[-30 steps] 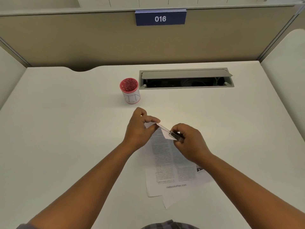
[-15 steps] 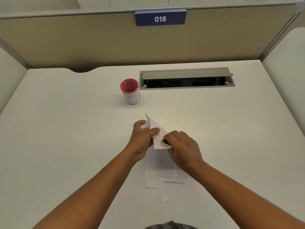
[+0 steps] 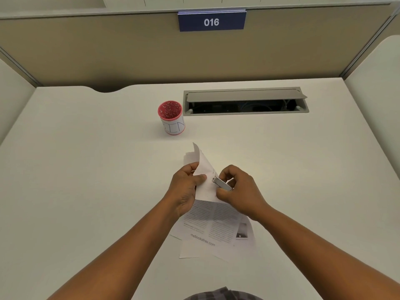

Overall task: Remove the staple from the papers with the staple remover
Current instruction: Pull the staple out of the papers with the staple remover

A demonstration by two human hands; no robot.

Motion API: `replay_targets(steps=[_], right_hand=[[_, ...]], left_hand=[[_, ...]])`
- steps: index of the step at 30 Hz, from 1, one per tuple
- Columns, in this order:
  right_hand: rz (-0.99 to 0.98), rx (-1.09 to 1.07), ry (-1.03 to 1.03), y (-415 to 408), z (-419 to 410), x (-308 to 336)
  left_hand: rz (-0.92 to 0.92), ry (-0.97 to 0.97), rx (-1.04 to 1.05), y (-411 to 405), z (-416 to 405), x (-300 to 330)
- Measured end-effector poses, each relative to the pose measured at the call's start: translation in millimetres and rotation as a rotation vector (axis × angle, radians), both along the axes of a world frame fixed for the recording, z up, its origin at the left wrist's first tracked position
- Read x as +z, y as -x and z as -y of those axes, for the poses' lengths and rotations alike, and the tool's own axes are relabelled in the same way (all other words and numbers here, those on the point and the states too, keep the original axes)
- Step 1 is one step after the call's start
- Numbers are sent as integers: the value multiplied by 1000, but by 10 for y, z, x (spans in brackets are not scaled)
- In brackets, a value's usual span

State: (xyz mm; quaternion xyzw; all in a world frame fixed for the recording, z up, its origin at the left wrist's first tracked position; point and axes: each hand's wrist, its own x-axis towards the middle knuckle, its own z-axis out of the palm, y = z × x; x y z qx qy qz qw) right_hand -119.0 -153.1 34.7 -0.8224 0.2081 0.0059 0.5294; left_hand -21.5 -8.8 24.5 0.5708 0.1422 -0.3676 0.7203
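The printed papers (image 3: 213, 224) lie on the white desk in front of me, their top corner folded up and back. My left hand (image 3: 186, 189) pinches that folded corner between thumb and fingers. My right hand (image 3: 240, 191) grips a small silver staple remover (image 3: 221, 184), whose tip touches the raised paper just right of my left thumb. The staple itself is too small to make out.
A red cup with a white label (image 3: 172, 118) stands behind the papers. A grey cable hatch (image 3: 245, 100) with its lid up is set into the desk at the back. Beige partition walls enclose the desk on three sides.
The papers' top corner has been lifted and folded up higher. Both hands have shifted slightly toward me, and the staple remover now points into the raised corner.
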Motion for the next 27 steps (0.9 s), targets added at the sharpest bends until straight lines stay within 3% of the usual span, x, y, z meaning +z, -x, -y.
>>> replay_targets(steps=[11, 21, 27], right_hand=[[47, -64, 80, -17, -69, -46], [80, -66, 181, -21, -111, -52], [79, -117, 100, -38, -144, -36]], left_hand=[[-44, 6, 19, 65, 5, 2], [64, -25, 23, 148, 48, -4], [173, -79, 0, 218, 65, 27]])
